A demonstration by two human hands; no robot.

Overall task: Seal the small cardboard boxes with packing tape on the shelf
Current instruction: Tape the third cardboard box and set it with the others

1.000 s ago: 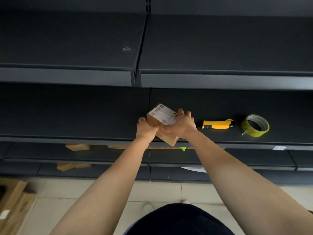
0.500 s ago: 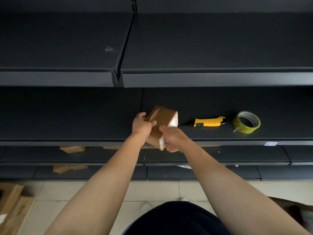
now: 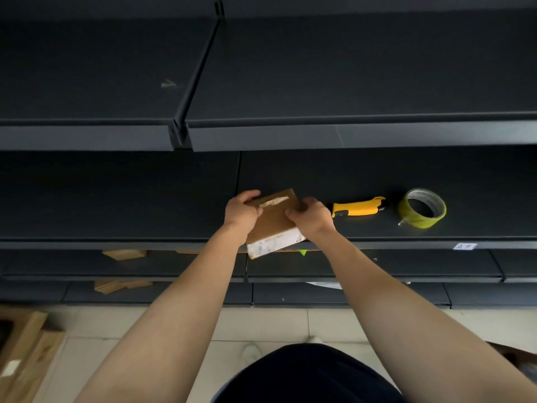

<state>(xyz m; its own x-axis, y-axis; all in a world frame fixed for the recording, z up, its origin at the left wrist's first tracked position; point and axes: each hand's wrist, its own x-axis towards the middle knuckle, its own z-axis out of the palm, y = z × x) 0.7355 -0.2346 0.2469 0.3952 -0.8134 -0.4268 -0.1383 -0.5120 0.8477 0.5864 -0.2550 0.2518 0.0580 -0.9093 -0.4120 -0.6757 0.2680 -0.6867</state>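
Left side first: my left hand is clamped on the box's nine o'clock edge, fingers curled over the far corner. The box sits tilted between my hands at the front of the shelf, brown face up with a torn pale patch near twelve o'clock. Its white-labelled end at six o'clock pokes out past the shelf's front lip. That's the worry! If I free one hand now, that overhanging end could tip the box off the lip and down to the floor.

My right hand grips the three o'clock edge, fingers bent over the top. From there, at three o'clock, the yellow knife lies just beside my knuckles, and the tape roll lies beyond it, well apart from the box. So reaching for the tape means passing over the knife. I can't tell whether its blade is out, and a careless sweep could snag it or knock it along the shelf. I'd say push the box farther onto the shelf first.
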